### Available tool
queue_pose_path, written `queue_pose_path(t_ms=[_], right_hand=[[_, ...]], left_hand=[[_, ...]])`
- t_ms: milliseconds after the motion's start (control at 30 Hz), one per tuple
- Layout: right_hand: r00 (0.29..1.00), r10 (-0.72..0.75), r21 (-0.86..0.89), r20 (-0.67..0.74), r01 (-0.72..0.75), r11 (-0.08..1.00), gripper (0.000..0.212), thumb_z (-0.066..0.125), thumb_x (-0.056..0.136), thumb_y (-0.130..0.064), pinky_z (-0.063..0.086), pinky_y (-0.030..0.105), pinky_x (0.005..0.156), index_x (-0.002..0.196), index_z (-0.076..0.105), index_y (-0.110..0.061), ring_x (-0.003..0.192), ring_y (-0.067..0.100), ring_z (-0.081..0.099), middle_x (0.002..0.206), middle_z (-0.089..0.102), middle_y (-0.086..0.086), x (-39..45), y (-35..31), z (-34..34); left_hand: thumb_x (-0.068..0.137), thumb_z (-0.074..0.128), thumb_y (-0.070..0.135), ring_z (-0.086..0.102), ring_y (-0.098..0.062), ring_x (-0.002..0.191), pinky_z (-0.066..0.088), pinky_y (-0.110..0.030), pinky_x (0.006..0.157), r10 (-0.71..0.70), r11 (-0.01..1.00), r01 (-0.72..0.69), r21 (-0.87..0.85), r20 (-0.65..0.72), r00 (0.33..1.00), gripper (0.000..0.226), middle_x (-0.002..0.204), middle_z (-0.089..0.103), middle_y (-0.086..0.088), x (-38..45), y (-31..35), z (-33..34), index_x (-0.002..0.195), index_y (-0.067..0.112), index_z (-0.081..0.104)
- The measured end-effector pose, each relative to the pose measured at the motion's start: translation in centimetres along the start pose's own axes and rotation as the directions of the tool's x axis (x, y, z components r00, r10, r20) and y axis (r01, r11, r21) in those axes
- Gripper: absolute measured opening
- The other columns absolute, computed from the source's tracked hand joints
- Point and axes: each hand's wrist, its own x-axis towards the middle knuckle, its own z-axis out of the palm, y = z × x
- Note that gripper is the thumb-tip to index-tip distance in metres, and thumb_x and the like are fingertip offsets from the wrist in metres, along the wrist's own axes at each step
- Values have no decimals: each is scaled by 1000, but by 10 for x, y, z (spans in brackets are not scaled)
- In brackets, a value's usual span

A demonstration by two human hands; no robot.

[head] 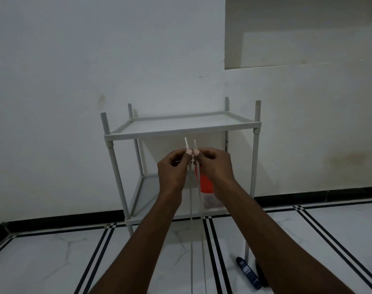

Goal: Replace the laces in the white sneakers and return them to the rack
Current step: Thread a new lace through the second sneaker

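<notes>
Head view: lace ends matched before the rack [182, 132].
Left hand [174, 164]: pinches one tip of the lace [191, 204].
Right hand [214, 164]: pinches the other.
Axis: both strands hang straight down, side by side.

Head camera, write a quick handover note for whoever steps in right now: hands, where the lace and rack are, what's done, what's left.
Left hand: pinches one end of the white lace, tip pointing up.
Right hand: pinches the other end beside it, tips about level.
The lace hangs in two strands down out of view.
Rack: against the wall, top shelf bare; a red cup on the lower shelf. A dark bottle lies on the floor.
Done: lace in hand, ends evened.
Left: sneakers not in view; lace them, then put them on the rack.
</notes>
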Motion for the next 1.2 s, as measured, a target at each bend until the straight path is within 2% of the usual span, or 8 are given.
queue_pose_path(t_ms=[167, 267, 467, 633, 833, 1033, 1100, 1200], right_hand=[[1000, 25, 27, 10, -26, 999, 9, 69, 92, -31, 54, 23, 70, 88, 76, -27, 81, 11, 71, 80, 75, -4, 2, -3, 1], [999, 31, 2, 10, -31, 1000, 13, 70, 91, -35, 58, 29, 76, 91, 78, -24, 83, 14, 72, 80, 76, -4, 3, -4, 2], [998, 55, -1, 12, -55, 998, 19, 69, 92, -33, 53, 23, 70, 99, 78, -18, 87, 15, 72, 84, 76, -4, 1, -9, 6], [998, 63, -21, 7, -63, 998, 15, 72, 90, -35, 60, 36, 81, 92, 78, -21, 87, 17, 73, 81, 76, -4, 0, -11, 11], [999, 51, -34, 19, -50, 998, 14, 71, 90, -35, 59, 32, 78, 89, 78, -23, 89, 18, 72, 82, 76, -3, -2, -14, 13], [997, 25, -60, 68, -21, 998, 15, 67, 93, -35, 46, 19, 66, 89, 76, -23, 76, 6, 65, 82, 74, -4, -9, -7, 10], [994, 15, -104, 108, -4, 995, 18, 67, 93, -34, 48, 21, 70, 93, 77, -19, 78, 7, 66, 84, 74, -1, -16, 16, 6], [984, 25, -190, 175, 9, 982, 17, 68, 93, -30, 56, 27, 76, 96, 76, -15, 81, 13, 70, 85, 75, 1, -36, 78, -5]], left_hand=[[93, 72, 23, 69, -12, 96, 52, -22, 77, -35, 999, 34, -38, -13, 999, 11, 95, 76, 3, 1, 2, 1, 103, 21, 77], [92, 72, 22, 69, -14, 101, 51, -22, 79, -67, 995, 66, -76, -12, 998, 15, 101, 76, 2, 1, 2, -1, 107, 20, 77], [91, 73, 26, 69, -10, 101, 51, -21, 80, -121, 984, 114, -136, -47, 991, 19, 103, 76, 1, 0, 6, -1, 108, 17, 77], [90, 75, 24, 70, -7, 100, 50, -17, 78, -152, 973, 140, -182, -51, 987, 22, 104, 77, 1, -1, 11, -3, 109, 15, 77], [89, 75, 23, 69, -6, 100, 50, -17, 79, -153, 970, 141, -196, -47, 987, 23, 105, 77, 2, -3, 14, -7, 111, 14, 77], [89, 76, 27, 68, 1, 98, 49, -10, 76, -147, 981, 142, -135, -28, 989, 24, 104, 77, 7, -7, 5, -14, 110, 17, 77], [88, 76, 27, 69, 2, 95, 49, -6, 72, -140, 988, 137, -66, -33, 990, 23, 101, 77, 6, -17, -14, -21, 108, 16, 78], [88, 77, 31, 71, -3, 93, 54, -16, 76, -166, 980, 166, 106, -4, 986, 22, 96, 78, 6, -47, -63, -39, 105, 18, 79]])
